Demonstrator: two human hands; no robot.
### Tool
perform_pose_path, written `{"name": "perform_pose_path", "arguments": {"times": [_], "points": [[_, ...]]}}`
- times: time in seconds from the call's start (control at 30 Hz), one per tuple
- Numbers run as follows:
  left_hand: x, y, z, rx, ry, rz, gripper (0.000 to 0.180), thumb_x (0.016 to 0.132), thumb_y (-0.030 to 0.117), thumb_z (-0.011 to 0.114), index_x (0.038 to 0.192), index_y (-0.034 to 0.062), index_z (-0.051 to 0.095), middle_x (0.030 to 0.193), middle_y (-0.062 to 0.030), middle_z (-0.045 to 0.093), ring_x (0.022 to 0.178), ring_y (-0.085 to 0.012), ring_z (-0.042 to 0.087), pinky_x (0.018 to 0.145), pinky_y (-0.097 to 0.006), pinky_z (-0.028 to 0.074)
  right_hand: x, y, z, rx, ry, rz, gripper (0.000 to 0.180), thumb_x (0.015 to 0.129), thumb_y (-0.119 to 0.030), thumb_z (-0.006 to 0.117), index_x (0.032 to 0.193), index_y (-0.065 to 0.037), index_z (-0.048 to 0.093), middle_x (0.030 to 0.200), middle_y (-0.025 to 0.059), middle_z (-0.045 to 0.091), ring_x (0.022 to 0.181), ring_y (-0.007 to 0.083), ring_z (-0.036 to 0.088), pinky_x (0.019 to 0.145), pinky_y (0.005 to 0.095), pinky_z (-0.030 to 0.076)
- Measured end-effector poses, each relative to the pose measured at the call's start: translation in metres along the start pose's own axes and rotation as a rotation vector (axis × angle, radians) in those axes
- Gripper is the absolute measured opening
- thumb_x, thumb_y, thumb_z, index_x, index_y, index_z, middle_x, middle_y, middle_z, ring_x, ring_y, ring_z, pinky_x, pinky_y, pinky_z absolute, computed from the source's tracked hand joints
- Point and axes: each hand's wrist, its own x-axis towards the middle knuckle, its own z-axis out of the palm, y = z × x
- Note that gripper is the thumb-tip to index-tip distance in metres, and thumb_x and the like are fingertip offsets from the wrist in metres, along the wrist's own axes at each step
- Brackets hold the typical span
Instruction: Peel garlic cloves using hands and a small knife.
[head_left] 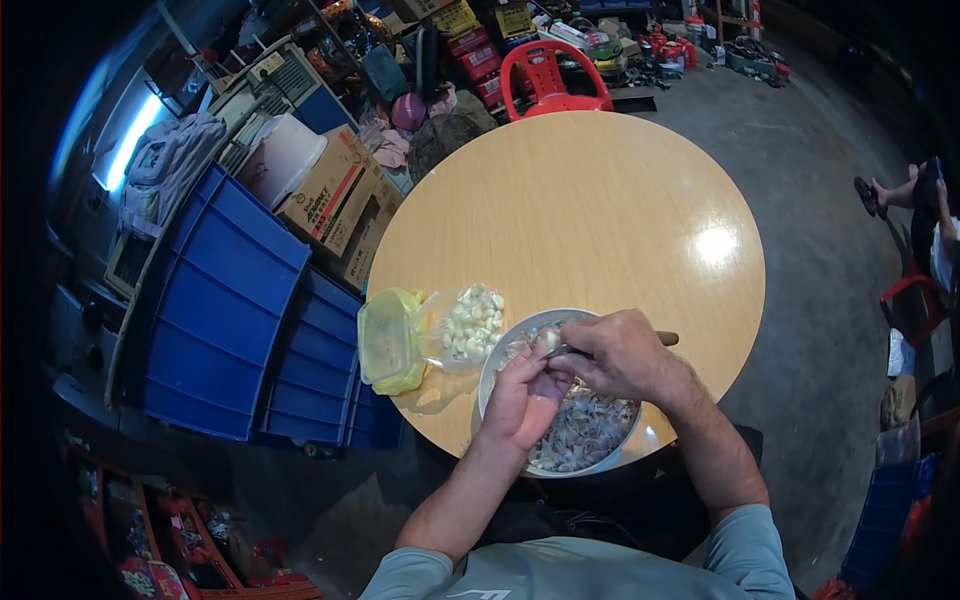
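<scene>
One round wooden counter (600,200) carries the work. On it stands one metal bowl (492,372) holding a heap of papery garlic skins (585,430), too many and too small to count. Beside the bowl lies one clear plastic bag (462,325) of peeled garlic cloves (473,322), roughly two dozen, though the exact number cannot be told. One yellow-green plastic container (388,340) lies just beside the bag. Two hands are over the bowl: one left hand (525,395) and one right hand (615,355), the right with one knife (668,338) in its grip. Past the counter stands one red plastic chair (548,75). To the left lie two stacks of blue crates (220,300) and two cardboard boxes (335,195).
</scene>
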Motion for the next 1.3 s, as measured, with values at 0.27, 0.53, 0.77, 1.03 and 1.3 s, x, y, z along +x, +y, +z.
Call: {"name": "perform_pose_path", "arguments": {"times": [0.27, 0.53, 0.77, 1.03, 1.3], "points": [[0.007, 0.018, -0.006, 0.117, 0.033, 0.173, 0.021, 0.106, 0.017, 0.052, 0.12, 0.003, 0.056, 0.104, -0.0071, 0.062, 0.093, -0.014, 0.062, 0.082, -0.029, 0.054, -0.001, -0.006, -0.006, 0.052, -0.014, 0.031, 0.022, 0.085, -0.025, 0.074, 0.088, -0.006, 0.064, 0.077, 0.0133, 0.068, 0.074, 0.0344, 0.069, 0.064, 0.0449, 0.055], [-0.001, 0.008, -0.007, 0.216, 0.053, 0.167, 0.025, 0.107, 0.023, 0.051, 0.124, 0.0042, 0.055, 0.1, -0.0053, 0.061, 0.089, -0.0127, 0.059, 0.08, -0.028, 0.052, -0.002, 0.002, 0.002, -0.04, 0.028, 0.075, 0.018, 0.083, -0.011, 0.069, 0.092, -0.002, 0.056, 0.08, 0.0146, 0.063, 0.076, 0.0348, 0.066, 0.065, 0.0445, 0.052], [-0.003, -0.002, 0.007, 0.266, 0.092, 0.156, 0.03, 0.108, 0.028, 0.047, 0.123, 0.0041, 0.057, 0.106, -0.0061, 0.063, 0.091, -0.0123, 0.058, 0.084, -0.03, 0.05, 0.001, -0.007, -0.002, 0.01, 0.074, 0.099, 0.021, 0.087, -0.018, 0.07, 0.092, -0.003, 0.056, 0.08, 0.0132, 0.064, 0.077, 0.034, 0.067, 0.066, 0.0444, 0.053], [-0.004, -0.006, 0.014, 0.195, 0.023, 0.155, 0.031, 0.108, 0.028, 0.047, 0.122, 0.0029, 0.058, 0.106, -0.0057, 0.063, 0.093, -0.0116, 0.059, 0.083, -0.03, 0.048, 0.002, -0.005, 0.006, -0.03, 0.119, 0.052, 0.029, 0.089, -0.029, 0.072, 0.09, -0.005, 0.057, 0.079, 0.0116, 0.065, 0.074, 0.0315, 0.069, 0.06, 0.0426, 0.054], [-0.006, -0.005, 0.018, 0.069, -0.05, 0.131, 0.031, 0.108, 0.027, 0.048, 0.12, 0.0014, 0.059, 0.101, -0.0046, 0.062, 0.092, -0.012, 0.058, 0.079, -0.029, 0.046, 0.002, -0.006, 0.007, -0.073, 0.22, -0.024, 0.028, 0.086, -0.028, 0.074, 0.087, -0.006, 0.056, 0.074, 0.01, 0.063, 0.068, 0.0303, 0.068, 0.057, 0.0423, 0.052]]}}
